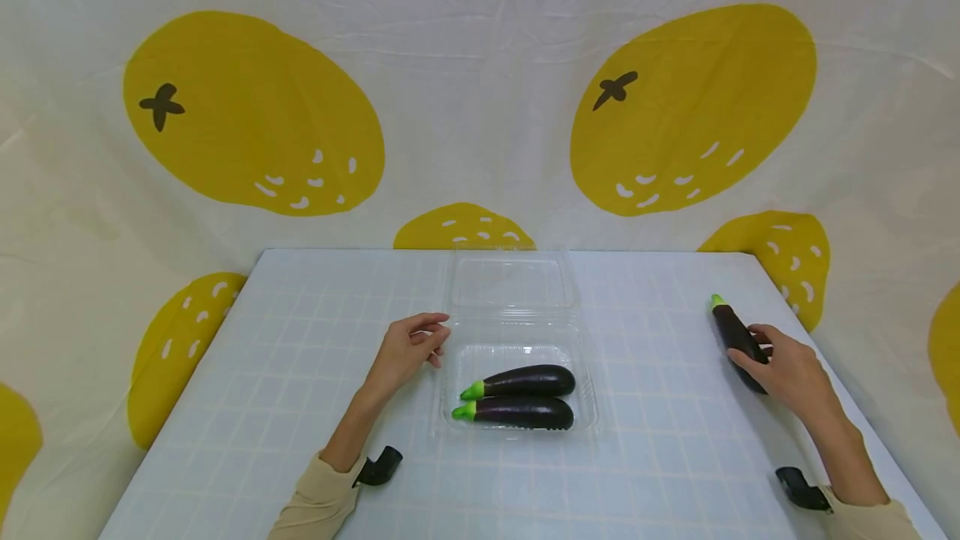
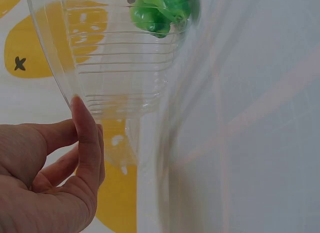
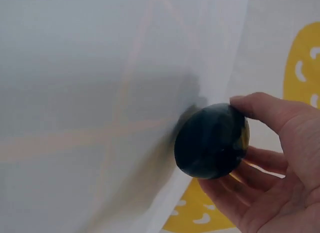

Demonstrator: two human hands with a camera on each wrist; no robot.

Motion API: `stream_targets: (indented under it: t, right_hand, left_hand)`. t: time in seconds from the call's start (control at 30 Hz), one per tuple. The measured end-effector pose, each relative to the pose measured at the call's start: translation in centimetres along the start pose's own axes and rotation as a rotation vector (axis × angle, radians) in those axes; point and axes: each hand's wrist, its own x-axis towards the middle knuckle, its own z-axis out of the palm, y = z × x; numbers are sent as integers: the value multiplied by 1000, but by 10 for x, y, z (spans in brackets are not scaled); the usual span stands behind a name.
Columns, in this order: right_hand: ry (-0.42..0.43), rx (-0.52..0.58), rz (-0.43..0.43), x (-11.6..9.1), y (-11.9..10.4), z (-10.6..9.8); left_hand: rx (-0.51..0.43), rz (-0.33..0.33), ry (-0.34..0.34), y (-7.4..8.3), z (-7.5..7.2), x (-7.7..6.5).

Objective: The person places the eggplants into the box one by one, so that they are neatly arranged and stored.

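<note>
On the right of the table, my right hand (image 1: 793,369) grips an eggplant (image 1: 733,336) between thumb and fingers. Its green stem points away from me. In the right wrist view the eggplant's rounded dark end (image 3: 211,141) faces the camera. Two more eggplants (image 1: 528,380) lie side by side in a clear plastic clamshell container (image 1: 590,407), stems to the left. The container's lid (image 1: 512,282) is folded back. My left hand (image 1: 408,348) is at the container's left rim, fingers loosely bent. Whether they pinch the rim is unclear; the left wrist view shows a fingertip against it.
A pale checked cloth covers the table (image 1: 330,373). Behind it hangs a white backdrop (image 1: 480,107) printed with large yellow fruit. Black wrist cameras (image 1: 382,465) sit at both cuffs, close above the tabletop.
</note>
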Motion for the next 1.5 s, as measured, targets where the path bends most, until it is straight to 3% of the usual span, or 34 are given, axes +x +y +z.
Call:
stream_targets:
  t: [0.27,1.17,1.5]
  right_hand:
    - [-19,3,14,2,-13,-3]
    - [32,66,-152,1,-58,-12]
    - [12,98,-171,1,-82,-15]
  left_hand:
    - [1,-4,4,0,0,0]
    - [-13,-8,-9,0,-1,0]
    - [-11,-18,-11,0,-1,1]
